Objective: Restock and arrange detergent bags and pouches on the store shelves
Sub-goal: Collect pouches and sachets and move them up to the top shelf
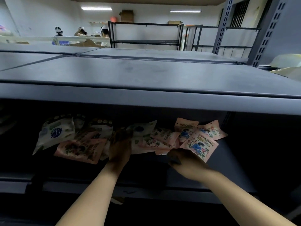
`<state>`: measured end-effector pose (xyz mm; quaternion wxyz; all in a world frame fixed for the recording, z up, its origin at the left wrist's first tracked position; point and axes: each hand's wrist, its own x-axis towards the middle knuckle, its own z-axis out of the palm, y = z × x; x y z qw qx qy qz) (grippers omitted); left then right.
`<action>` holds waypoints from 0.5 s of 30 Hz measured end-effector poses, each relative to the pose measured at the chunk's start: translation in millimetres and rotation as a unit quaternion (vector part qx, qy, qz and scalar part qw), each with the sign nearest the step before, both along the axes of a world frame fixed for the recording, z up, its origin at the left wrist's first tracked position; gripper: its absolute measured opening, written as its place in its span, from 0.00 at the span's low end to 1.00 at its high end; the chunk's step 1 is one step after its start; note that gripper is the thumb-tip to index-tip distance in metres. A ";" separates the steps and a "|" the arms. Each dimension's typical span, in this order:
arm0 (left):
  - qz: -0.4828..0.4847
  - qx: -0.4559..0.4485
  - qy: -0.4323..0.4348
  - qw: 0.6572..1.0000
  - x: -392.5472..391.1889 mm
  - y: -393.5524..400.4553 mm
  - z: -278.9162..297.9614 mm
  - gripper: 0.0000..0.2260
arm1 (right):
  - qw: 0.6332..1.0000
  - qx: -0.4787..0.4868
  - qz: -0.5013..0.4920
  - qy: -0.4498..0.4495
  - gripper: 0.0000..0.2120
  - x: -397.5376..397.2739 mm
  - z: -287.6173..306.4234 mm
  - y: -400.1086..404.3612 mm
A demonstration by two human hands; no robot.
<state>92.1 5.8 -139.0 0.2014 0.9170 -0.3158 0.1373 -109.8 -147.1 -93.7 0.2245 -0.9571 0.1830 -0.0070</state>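
Note:
Several detergent pouches lie in a loose heap on the dark lower shelf (228, 154). White bags with blue print (55, 132) lean at the left. Pink floral pouches (79, 149) lie in front of them, and more pink pouches (198, 144) overlap at the right. My left hand (120, 147) reaches into the middle of the heap, its fingers in shadow among a white bag and the pink pouches. At the lower edge of a pink floral pouch on the right sits my right hand (180, 159), whose grip is hidden in the dark.
A grey upper shelf board (146, 75) overhangs the pouches. Perforated grey uprights (267, 31) stand at the right. Black metal racks (145, 35) stand behind, and people work at tables far left. Pale bags (288, 62) lie at the right edge.

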 end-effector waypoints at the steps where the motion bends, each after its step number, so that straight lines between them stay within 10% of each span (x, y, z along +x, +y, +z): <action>1: 0.010 -0.018 0.000 1.000 -2.4 3.2 5.7 0.17 | 1.000 0.005 0.007 -0.007 0.14 2.6 0.1 0.5; 9: 0.118 -0.280 -0.020 0.952 -27.2 45.4 50.1 0.16 | 0.997 0.040 0.054 -0.039 0.16 28.3 2.6 14.3; 15: 0.244 -0.313 -0.027 0.917 -26.6 85.0 68.1 0.17 | 0.996 -0.018 0.078 -0.037 0.22 65.9 -5.4 36.1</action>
